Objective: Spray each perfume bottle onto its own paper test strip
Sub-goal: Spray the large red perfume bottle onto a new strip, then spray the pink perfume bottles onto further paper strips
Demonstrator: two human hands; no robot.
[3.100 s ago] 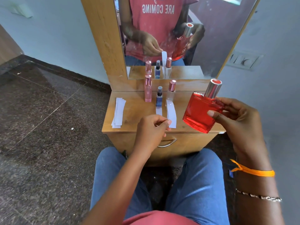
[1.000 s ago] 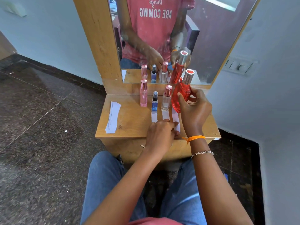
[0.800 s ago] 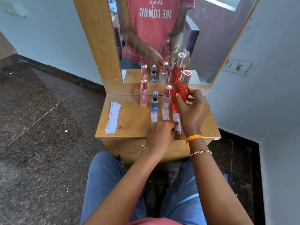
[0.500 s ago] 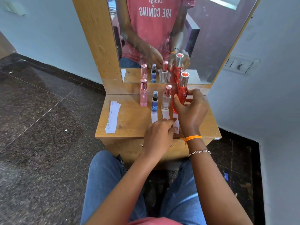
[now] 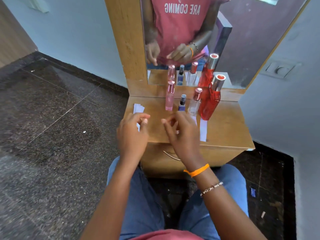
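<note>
Four perfume bottles stand in a row at the back of the small wooden table: a tall pink bottle, a small blue bottle, a clear bottle with a rose cap and a large red bottle. A white test strip lies in front of the red bottle. Part of another strip shows in front of the clear bottle. My right hand hovers over the strips, fingers loosely curled and holding nothing. My left hand hovers over the spare strip stack, also holding nothing.
A mirror rises behind the table and reflects the bottles and the person's hands. A wall with a switch plate stands close on the right. A drawer handle sits below the table edge, above my knees. Dark stone floor lies to the left.
My right hand set the red bottle down at the right end of the row and let go. My left hand moved left off the strips to the spare stack.
</note>
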